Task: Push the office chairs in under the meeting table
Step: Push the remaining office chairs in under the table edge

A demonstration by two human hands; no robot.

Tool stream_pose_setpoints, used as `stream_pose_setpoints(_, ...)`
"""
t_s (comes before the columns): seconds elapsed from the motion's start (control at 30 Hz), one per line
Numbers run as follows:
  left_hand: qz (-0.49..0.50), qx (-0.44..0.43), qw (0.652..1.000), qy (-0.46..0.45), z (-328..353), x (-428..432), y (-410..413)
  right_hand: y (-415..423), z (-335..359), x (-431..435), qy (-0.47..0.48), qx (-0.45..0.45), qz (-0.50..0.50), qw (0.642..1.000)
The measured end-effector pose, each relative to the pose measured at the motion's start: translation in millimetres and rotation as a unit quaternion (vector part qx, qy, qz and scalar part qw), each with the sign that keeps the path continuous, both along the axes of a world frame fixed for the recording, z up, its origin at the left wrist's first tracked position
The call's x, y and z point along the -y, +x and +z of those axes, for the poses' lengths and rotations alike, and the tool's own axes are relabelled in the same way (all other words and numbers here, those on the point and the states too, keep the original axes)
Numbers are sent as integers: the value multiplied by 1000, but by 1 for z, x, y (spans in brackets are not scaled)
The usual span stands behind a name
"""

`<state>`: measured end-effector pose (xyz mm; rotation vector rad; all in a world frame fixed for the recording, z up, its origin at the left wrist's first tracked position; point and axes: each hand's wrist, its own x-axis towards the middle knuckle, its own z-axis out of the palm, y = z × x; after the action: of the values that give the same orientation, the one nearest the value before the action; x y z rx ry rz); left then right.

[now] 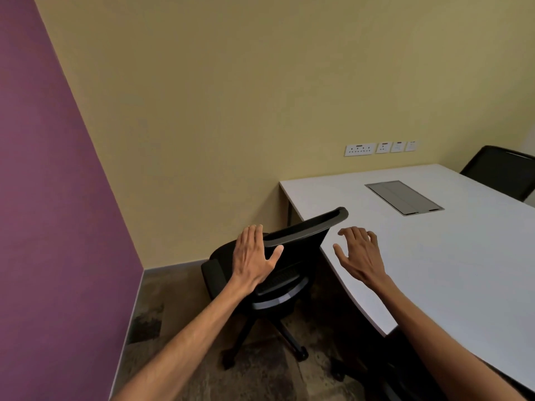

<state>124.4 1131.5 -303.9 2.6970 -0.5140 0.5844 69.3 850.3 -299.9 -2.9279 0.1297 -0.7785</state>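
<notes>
Left hand (253,253): lower centre of the frame, fingers spread flat over the backrest's top rim, resting rather than clamping, placed to steer.
Right hand (360,254): fingers open, holding nothing, above the surface (434,270).
Near office chair (278,267): centre frame, angled at the surface's edge, seat seemingly not yet under.
Far office chair (503,169): right edge of the frame, close against the opposite side.

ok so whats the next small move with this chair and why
Probably close the left hand on the chair backrest's top edge and push it toward the table. The hand lies open on the backrest, the seat is outside the table edge, and the right hand hovers free.
</notes>
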Motion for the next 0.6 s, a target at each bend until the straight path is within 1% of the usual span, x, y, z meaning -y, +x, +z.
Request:
stream_pose_setpoints(0.17, -41, -8, 998, 40, -13, 24, 17, 40, -7, 0, 11, -17, 18, 1000)
stream_pose_setpoints(0.27, -50, -48, 996, 53, -23, 44, 29, 67, -19, 3, 11, -61, 33, 998)
stream_pose_setpoints(0.43, 2, -95, 993, 72, -36, 71, 60, 113, -35, 12, 7, -117, 75, 990)
stream_pose_setpoints(0.6, 30, -114, 985, 126, -40, 85, 91, 164, -48, 27, -24, -127, 107, 986)
